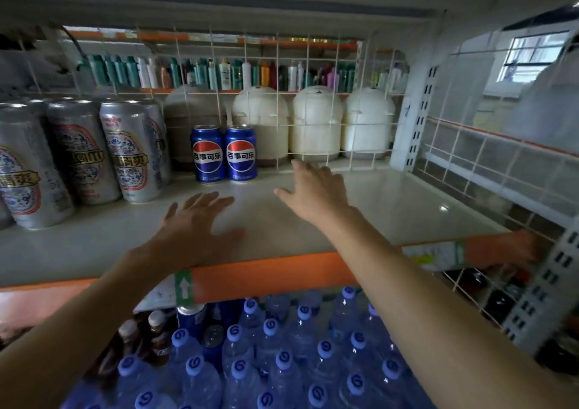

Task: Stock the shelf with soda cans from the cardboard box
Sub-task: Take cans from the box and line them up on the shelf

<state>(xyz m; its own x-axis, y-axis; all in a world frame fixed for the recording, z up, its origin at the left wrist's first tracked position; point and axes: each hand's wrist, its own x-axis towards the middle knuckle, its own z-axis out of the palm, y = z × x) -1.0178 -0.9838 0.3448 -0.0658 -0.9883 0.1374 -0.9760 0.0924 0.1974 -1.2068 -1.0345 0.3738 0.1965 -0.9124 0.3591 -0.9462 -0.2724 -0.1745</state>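
Two blue soda cans [206, 155] [240, 154] stand upright side by side at the back of the pale shelf [391, 208], against the white wire grid. My left hand [194, 220] hovers over the shelf in front of them, fingers spread and holding nothing. My right hand [313, 189] reaches over the shelf to the right of the cans, fingers straight and empty, apart from the cans. No cardboard box is in view.
Several tall silver cans [131, 151] stand at the shelf's left. White jugs [313, 123] sit behind the wire grid [313, 64]. Below the orange shelf edge [269, 277] are several water bottles [282, 361], brown bottles [156, 330] and more blue cans [191, 318]. A perforated upright [539, 289] stands at right.
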